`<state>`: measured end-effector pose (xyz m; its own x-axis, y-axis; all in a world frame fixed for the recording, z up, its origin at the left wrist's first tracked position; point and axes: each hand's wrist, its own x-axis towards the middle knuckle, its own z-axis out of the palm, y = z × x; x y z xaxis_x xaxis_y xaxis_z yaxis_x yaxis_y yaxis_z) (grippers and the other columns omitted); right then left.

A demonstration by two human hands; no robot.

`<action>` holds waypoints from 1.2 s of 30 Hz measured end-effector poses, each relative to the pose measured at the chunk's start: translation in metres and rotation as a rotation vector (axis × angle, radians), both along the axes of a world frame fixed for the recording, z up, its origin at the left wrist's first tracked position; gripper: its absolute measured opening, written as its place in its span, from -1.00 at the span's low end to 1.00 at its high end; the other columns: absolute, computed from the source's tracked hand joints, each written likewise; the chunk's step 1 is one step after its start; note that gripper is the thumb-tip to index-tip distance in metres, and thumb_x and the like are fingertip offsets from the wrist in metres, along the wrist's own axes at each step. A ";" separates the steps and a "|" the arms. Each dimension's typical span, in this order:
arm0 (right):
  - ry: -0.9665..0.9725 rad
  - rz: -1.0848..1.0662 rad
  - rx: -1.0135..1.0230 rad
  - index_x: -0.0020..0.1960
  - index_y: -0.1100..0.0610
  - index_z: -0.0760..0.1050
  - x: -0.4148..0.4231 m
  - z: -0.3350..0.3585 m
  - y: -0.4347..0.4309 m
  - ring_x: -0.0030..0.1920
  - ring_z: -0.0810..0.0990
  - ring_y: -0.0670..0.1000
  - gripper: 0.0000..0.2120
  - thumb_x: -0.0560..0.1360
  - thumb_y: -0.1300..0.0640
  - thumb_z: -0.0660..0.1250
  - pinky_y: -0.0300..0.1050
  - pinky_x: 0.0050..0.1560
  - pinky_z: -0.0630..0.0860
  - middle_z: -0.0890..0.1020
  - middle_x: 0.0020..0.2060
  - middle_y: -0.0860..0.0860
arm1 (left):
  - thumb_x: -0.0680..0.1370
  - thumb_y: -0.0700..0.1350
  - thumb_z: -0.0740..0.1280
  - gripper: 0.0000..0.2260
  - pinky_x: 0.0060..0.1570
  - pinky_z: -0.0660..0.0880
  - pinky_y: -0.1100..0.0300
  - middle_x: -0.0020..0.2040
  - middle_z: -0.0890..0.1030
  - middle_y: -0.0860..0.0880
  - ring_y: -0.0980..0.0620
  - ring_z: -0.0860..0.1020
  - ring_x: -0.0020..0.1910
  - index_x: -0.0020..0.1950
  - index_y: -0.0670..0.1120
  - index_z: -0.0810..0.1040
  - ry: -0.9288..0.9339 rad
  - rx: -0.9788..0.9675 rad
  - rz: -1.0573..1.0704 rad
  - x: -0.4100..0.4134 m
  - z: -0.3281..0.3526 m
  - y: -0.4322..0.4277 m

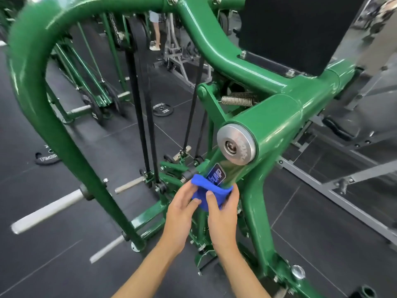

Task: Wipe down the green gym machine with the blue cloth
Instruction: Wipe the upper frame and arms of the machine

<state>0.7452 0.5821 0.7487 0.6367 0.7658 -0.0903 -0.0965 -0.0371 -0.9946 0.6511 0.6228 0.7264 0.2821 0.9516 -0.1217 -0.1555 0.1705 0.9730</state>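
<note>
A blue cloth [211,193] is gripped by both hands against a slanted tube of the green machine [279,117], just below a dark label [216,174] reading "PUMP". The left hand [182,208] is closed on the cloth's left side, with its fingers [194,204] curled over the fabric. The right hand [222,214] is clamped on the right side, thumb on the near face and remaining fingers wrapped behind the tube. A silver end cap [236,145] is seen above the label, on the right. Black belts [141,117] are hung at the centre. Bare pegs [47,211] are seen low on the left, and a plate [162,109] is laid on the far floor [64,254].
</note>
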 end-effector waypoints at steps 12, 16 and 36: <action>0.023 -0.121 0.178 0.46 0.02 0.45 -0.003 0.052 -0.017 0.23 0.62 -0.16 -0.42 0.59 0.51 0.12 -0.25 0.19 0.58 0.67 0.22 -0.14 | 0.63 -0.13 0.40 -0.38 0.59 0.23 -0.05 0.60 0.33 0.13 0.10 0.27 0.59 0.64 0.01 0.23 0.084 0.328 -0.314 0.009 0.040 0.041; -0.047 -0.345 0.147 0.30 0.07 0.53 -0.005 0.054 -0.008 0.16 0.64 -0.11 -0.55 0.59 0.49 0.17 -0.31 0.05 0.56 0.70 0.11 -0.11 | 0.55 -0.11 0.53 -0.22 0.47 0.34 0.22 0.52 0.37 0.22 0.14 0.35 0.53 0.63 0.18 0.16 0.178 0.480 -0.543 0.009 0.058 0.067; -0.353 -0.854 0.289 0.38 0.18 0.49 -0.074 0.082 0.016 0.21 0.64 0.00 -0.58 0.57 0.44 0.23 -0.18 0.21 0.56 0.60 0.29 0.10 | 0.65 -0.14 0.34 -0.62 0.34 0.38 0.31 0.34 0.55 0.16 0.24 0.49 0.33 0.36 0.28 0.51 -0.176 0.556 -0.890 0.037 0.118 0.138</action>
